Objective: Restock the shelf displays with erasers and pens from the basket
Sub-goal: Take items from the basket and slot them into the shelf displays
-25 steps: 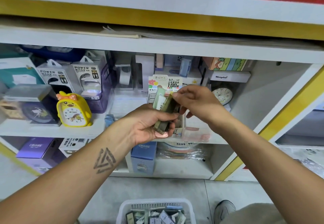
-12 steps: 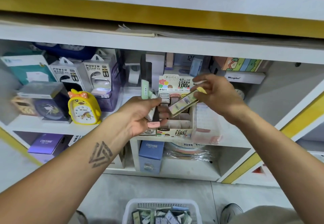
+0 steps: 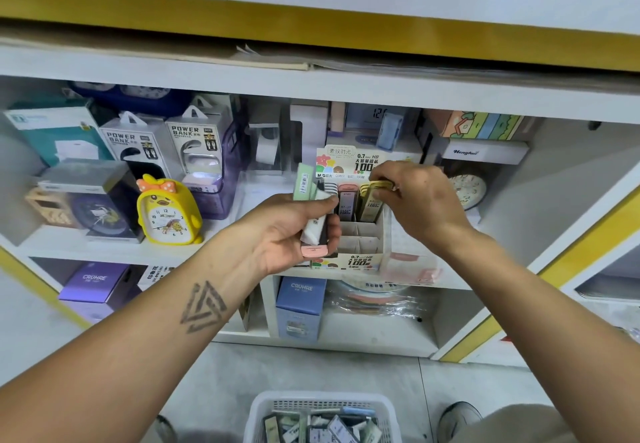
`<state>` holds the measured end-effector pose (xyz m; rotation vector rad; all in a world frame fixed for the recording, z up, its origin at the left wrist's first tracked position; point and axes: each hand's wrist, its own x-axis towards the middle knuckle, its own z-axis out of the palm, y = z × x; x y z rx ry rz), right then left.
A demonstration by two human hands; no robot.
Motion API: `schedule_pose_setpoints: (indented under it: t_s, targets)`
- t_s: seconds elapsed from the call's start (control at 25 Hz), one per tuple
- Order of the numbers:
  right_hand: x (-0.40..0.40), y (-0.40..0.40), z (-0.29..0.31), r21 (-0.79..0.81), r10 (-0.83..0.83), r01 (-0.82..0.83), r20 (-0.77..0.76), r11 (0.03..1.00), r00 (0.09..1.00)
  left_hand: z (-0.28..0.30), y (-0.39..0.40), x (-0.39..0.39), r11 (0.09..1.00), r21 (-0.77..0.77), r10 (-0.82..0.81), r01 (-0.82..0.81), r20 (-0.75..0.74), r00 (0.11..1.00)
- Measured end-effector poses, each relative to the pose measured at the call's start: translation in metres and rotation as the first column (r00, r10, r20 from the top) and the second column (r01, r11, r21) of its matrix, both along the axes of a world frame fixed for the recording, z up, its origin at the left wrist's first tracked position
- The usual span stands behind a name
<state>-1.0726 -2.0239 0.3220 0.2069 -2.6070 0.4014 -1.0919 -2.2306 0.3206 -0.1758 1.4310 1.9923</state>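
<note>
Sitting nearest, at the person's feet, the white basket [image 3: 323,404] holds a jumble of small flat packs, too overlapped to count. Above it the left hand [image 3: 287,231] curls round a fan of slim packs [image 3: 313,224]: one green, one white, one dark, one pink-capped are visible, four as far as I can tell. Just to its right, at the same height, the right hand [image 3: 420,200] pinches the yellow cap of one yellow pack [image 3: 375,196] between thumb and fingers, its long axis nearly upright, its lower end already inside the back-right cell of the cardboard display box [image 3: 360,255]. So the right hand is the nearer one to the slot, and the move ahead is probably a short push straight down. Beside it stand a pink-capped pack [image 3: 347,200] and another yellow one; several front cells look unfilled. Further back on the shelf [image 3: 86,245] sit one yellow duck alarm clock [image 3: 168,212] and two power bank boxes [image 3: 166,146].
</note>
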Motion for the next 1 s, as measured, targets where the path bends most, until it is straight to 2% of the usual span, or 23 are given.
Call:
schedule_pose_setpoints:
  t_s: [0.08,0.16,0.24,0.28,0.32,0.36,0.4,0.44,0.48,0.56,0.68,0.88,0.92,0.96,1.0]
  targets:
    - [-0.001,0.0,-0.007,0.092,-0.005,0.004,0.013,0.996,1.0,0.0,0.0,0.001,1.0,-0.012,-0.029,0.029,0.002,1.0]
    - [-0.001,0.0,-0.013,0.257,-0.018,0.002,0.057,0.966,0.998,0.001,-0.002,0.0,0.999,0.008,-0.036,0.036,0.044,0.998]
    - [-0.004,-0.003,-0.013,0.289,-0.031,0.012,0.06,0.957,0.998,0.001,-0.004,-0.003,0.999,0.041,-0.036,0.032,0.086,0.996]
    - [-0.004,-0.007,-0.01,0.196,-0.023,0.014,0.046,0.98,0.999,0.001,-0.005,-0.003,0.998,0.053,-0.037,0.032,0.093,0.995]
    - [-0.004,-0.013,-0.006,0.027,-0.011,0.009,0.057,1.0,0.998,0.001,-0.005,-0.004,0.998,0.061,-0.04,0.035,0.083,0.996]
    - [-0.004,-0.018,-0.001,-0.206,0.023,0.002,0.119,0.978,0.993,0.001,-0.005,-0.003,0.997,0.066,-0.041,0.037,0.063,0.997]
    - [-0.002,-0.024,0.004,-0.464,0.111,0.005,0.222,0.886,0.969,0.001,-0.004,-0.002,0.997,0.068,-0.035,0.033,0.041,0.999]
    - [0.0,-0.031,0.008,-0.666,0.229,0.041,0.313,0.745,0.922,0.002,-0.004,-0.002,0.997,0.072,-0.024,0.023,0.021,0.999]
    - [0.003,-0.035,0.01,-0.764,0.326,0.081,0.365,0.64,0.872,0.003,-0.004,-0.001,0.997,0.077,-0.009,0.009,0.007,1.0]
    - [0.007,-0.043,0.01,-0.816,0.422,0.115,0.407,0.566,0.81,0.003,-0.005,-0.001,0.996,0.088,0.025,-0.026,0.002,1.0]
    - [0.007,-0.052,0.008,-0.851,0.421,0.15,0.393,0.503,0.818,0.003,-0.009,-0.001,0.994,0.097,0.047,-0.048,0.015,0.999]
    - [-0.002,-0.057,0.009,-0.979,0.489,0.131,0.193,0.159,0.85,0.007,-0.028,-0.007,0.991,0.087,0.097,-0.097,0.009,0.995]
    - [-0.003,-0.06,0.01,-0.983,0.492,0.115,0.173,0.145,0.853,0.008,-0.034,-0.009,0.99,0.056,0.126,-0.126,0.003,0.992]
    - [-0.004,-0.064,0.01,-0.979,0.494,0.094,0.172,0.178,0.853,0.01,-0.041,-0.012,0.987,0.015,0.158,-0.158,-0.016,0.987]
    - [-0.005,-0.069,0.01,-0.965,0.49,0.067,0.188,0.254,0.851,0.011,-0.05,-0.016,0.981,-0.025,0.192,-0.193,-0.038,0.981]
